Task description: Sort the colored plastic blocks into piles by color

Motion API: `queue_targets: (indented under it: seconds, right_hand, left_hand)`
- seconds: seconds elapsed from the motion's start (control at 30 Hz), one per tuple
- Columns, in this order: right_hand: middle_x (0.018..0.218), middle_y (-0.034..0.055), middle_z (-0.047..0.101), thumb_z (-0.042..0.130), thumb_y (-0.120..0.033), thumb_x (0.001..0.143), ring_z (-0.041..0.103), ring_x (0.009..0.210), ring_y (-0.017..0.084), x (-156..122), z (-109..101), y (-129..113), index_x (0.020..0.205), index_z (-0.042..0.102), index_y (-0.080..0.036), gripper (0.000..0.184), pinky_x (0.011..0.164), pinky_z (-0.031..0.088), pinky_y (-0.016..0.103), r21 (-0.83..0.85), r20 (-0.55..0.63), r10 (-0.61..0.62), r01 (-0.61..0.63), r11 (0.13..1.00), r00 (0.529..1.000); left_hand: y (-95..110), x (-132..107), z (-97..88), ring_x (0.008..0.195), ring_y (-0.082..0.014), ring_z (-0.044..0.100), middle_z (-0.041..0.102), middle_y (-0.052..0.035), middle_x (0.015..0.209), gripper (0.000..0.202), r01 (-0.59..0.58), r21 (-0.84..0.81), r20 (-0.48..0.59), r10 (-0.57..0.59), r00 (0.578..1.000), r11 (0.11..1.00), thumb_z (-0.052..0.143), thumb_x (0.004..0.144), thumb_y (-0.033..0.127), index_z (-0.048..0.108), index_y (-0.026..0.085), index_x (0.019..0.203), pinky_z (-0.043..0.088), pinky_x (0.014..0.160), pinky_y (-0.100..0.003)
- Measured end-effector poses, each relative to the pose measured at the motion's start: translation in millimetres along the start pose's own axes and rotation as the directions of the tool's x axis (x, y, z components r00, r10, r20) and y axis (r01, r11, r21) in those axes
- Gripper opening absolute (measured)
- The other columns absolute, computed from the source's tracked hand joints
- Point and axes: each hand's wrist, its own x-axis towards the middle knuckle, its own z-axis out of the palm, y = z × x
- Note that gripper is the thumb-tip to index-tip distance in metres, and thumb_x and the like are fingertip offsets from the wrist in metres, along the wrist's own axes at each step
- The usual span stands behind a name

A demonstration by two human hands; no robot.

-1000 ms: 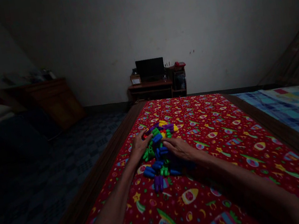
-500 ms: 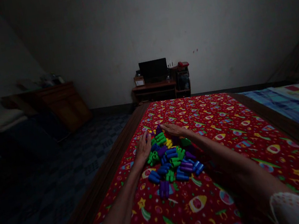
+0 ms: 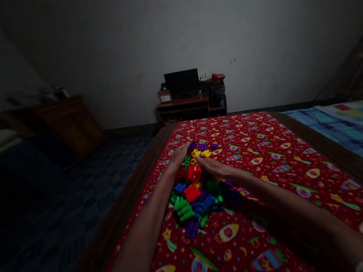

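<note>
A pile of plastic building blocks made of joined tubes lies on the red patterned cloth [image 3: 255,142]. Among them are a red block [image 3: 191,193], a green block [image 3: 183,209], a blue block [image 3: 208,203] and a yellow block [image 3: 206,153]. My left hand [image 3: 180,155] reaches along the far left side of the pile, fingers stretched out, close to a purple block [image 3: 191,146]. Lying across the right side, my right hand [image 3: 215,168] has its fingers extended over the blocks and hides some of them. Neither hand visibly grips a block.
Dark wooden edges [image 3: 293,124] border the cloth. A bed with a blue checked cover [image 3: 320,131] stands on the right. Against the far wall is a desk [image 3: 183,103] with a monitor [image 3: 182,83]. A wooden cabinet [image 3: 75,126] is at the left.
Red and yellow blocks now show on the pile, and several purple ones lie at its far end. My left hand has moved farther forward; my right hand is lower and nearer the pile's middle.
</note>
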Motion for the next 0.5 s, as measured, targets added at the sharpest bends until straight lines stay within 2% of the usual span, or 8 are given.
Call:
queue_targets:
  seconds: [0.03, 0.1, 0.17, 0.27, 0.33, 0.4, 0.5]
  right_hand:
    - [0.085, 0.0053, 0.068, 0.025, -0.077, 0.086, 0.063, 0.086, 0.022, -4, -6, -5, 0.088, 0.07, -0.018, 0.074, 0.083, 0.049, 0.034, -0.084, 0.006, 0.008, -0.008, 0.996, 1.0]
    - [0.059, 0.0017, 0.057, 0.032, -0.073, 0.087, 0.056, 0.062, 0.016, -7, -22, -13, 0.065, 0.063, -0.017, 0.068, 0.063, 0.044, 0.027, -0.245, -0.022, 0.043, -0.047, 0.968, 0.999]
    - [0.049, -0.0004, 0.047, 0.04, -0.07, 0.086, 0.048, 0.051, 0.012, -5, -40, -16, 0.053, 0.056, -0.017, 0.065, 0.053, 0.035, 0.024, -0.341, -0.104, 0.086, -0.116, 0.933, 0.991]
    - [0.045, -0.0014, 0.045, 0.045, -0.067, 0.085, 0.046, 0.046, 0.011, 6, -67, -10, 0.052, 0.057, -0.016, 0.062, 0.048, 0.03, 0.022, -0.381, -0.195, 0.129, -0.196, 0.904, 0.972]
    - [0.047, -0.0001, 0.052, 0.045, -0.064, 0.087, 0.051, 0.047, 0.012, 15, -80, 0, 0.056, 0.061, -0.016, 0.06, 0.049, 0.034, 0.022, -0.36, -0.221, 0.129, -0.204, 0.91, 0.967]
    - [0.053, 0.003, 0.062, 0.043, -0.058, 0.09, 0.059, 0.053, 0.014, 25, -89, 14, 0.059, 0.065, -0.015, 0.057, 0.055, 0.041, 0.022, -0.315, -0.252, 0.121, -0.2, 0.928, 0.96]
    - [0.063, 0.0073, 0.069, 0.039, -0.049, 0.094, 0.066, 0.063, 0.019, 40, -97, 36, 0.063, 0.069, -0.013, 0.055, 0.065, 0.047, 0.026, -0.32, -0.352, 0.126, -0.245, 0.915, 0.928]
  left_hand:
    - [5, -2, 3.5, 0.101, -0.0262, 0.065, 0.073, -0.008, 0.097, 0.058, -0.008, -0.015, 0.02, 0.008, 1.0, 1.0, 0.048, 0.081, 0.065, 0.07, 0.015, 0.1, 0.049, 0.093, -0.037]
    - [13, -9, 11.1, 0.106, -0.0254, 0.064, 0.073, -0.0078, 0.103, 0.051, -0.019, -0.042, 0.057, 0.021, 0.998, 0.999, 0.048, 0.084, 0.059, 0.069, 0.016, 0.105, 0.048, 0.097, -0.038]
    - [15, -16, 15.9, 0.109, -0.0249, 0.064, 0.071, -0.0095, 0.111, 0.049, -0.01, -0.109, 0.107, 0.022, 0.994, 0.994, 0.044, 0.089, 0.053, 0.066, 0.017, 0.115, 0.049, 0.097, -0.039]
    - [13, -28, 8.5, 0.116, -0.0253, 0.061, 0.065, -0.0122, 0.125, 0.054, -0.018, -0.185, 0.157, 0.048, 0.986, 0.983, 0.036, 0.093, 0.051, 0.057, 0.017, 0.13, 0.049, 0.098, -0.041]
    - [9, -41, -7.6, 0.125, -0.0262, 0.055, 0.06, -0.0125, 0.134, 0.059, -0.09, -0.091, 0.122, 0.101, 0.987, 0.992, 0.034, 0.093, 0.055, 0.053, 0.017, 0.135, 0.043, 0.106, -0.042]
    - [1, -64, -27.3, 0.134, -0.0272, 0.046, 0.054, -0.0127, 0.142, 0.065, -0.163, 0.107, 0.074, 0.156, 0.985, 0.981, 0.031, 0.094, 0.059, 0.049, 0.016, 0.139, 0.033, 0.115, -0.043]
    - [-16, -120, -47.5, 0.143, -0.0303, 0.033, 0.039, -0.0122, 0.153, 0.07, -0.187, 0.35, 0.087, 0.167, 0.982, 0.918, 0.03, 0.093, 0.062, 0.038, 0.019, 0.148, 0.023, 0.118, -0.05]
